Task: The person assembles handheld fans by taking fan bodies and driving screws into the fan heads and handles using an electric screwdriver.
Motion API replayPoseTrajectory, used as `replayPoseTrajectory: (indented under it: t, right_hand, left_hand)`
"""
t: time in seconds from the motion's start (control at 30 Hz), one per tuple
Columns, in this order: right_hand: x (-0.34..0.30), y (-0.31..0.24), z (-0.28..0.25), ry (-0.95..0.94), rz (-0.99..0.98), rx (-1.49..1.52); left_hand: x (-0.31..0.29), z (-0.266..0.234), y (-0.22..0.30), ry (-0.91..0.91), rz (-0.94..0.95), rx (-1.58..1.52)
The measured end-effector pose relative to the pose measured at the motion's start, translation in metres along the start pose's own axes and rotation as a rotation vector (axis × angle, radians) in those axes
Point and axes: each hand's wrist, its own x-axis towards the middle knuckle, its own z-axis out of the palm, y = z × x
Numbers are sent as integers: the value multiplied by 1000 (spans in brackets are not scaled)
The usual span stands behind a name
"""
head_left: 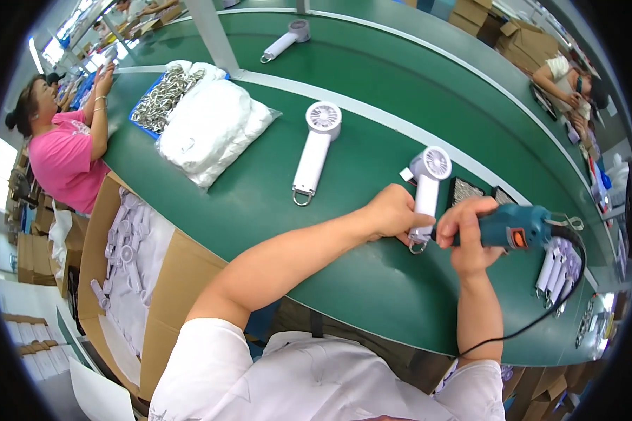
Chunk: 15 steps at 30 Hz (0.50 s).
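My left hand (pixel 393 213) is closed around the lower handle of a white handheld fan (pixel 428 188), whose round head points away from me. A metal clip ring hangs at the handle's bottom end. My right hand (pixel 472 235) grips a teal electric screwdriver (pixel 509 227) with an orange switch and a black cord. The tool lies sideways, its tip at the fan's lower end; whether it touches a screw is hidden by my fingers. Another white fan (pixel 314 156) with a clip ring lies to the left on the green table (pixel 372 295).
Left stand a plastic bag of white parts (pixel 214 130) and a blue tray of metal clips (pixel 163 98). A carton of fans (pixel 165 295) is at lower left. Small black trays (pixel 463 188) and several fans (pixel 560 270) lie right. A third fan (pixel 286 41) lies beyond the rail. Co-workers sit nearby.
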Motion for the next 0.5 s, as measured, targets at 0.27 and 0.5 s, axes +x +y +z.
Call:
replayPoseTrajectory:
  t: [0.27,0.5]
  right_hand:
    - [7,-35,-10,-65,-154,326]
    - [6,-78,-31,278,499,33]
  left_hand:
    - [-19,0,-5,212,111,173]
    - [-66,4,-15,646,726,714]
